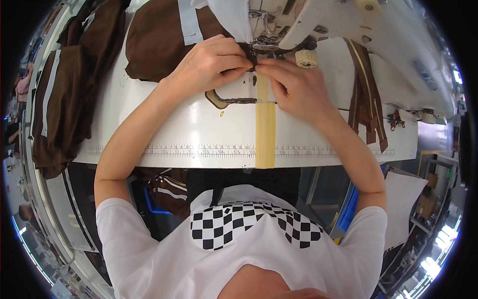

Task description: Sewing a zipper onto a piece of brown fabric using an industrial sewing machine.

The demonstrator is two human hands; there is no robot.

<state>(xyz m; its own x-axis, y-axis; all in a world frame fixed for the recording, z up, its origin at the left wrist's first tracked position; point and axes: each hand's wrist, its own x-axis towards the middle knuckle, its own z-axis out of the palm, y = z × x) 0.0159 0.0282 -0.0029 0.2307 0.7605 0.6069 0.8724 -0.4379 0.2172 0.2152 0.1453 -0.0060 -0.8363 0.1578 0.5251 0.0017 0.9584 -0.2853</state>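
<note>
My left hand (211, 62) and my right hand (298, 85) meet at the needle area of a white sewing machine (323, 25). The fingertips of both are pinched at the edge of a brown fabric piece (154, 37), just in front of the presser foot (264, 46). Most of this piece lies to the left of the machine, with a light grey strip (190, 22) across it. My fingers partly hide the edge being held. Below them lies a slim dark tool (215, 99) with a tan looped end.
Brown zippers (368, 82) with metal teeth lie at the right. More brown fabric with pale strips (64, 94) hangs over the table's left side. A yellow tape strip (265, 134) runs to the front edge, crossing a printed ruler (199, 151). Blue bins (154, 203) stand below.
</note>
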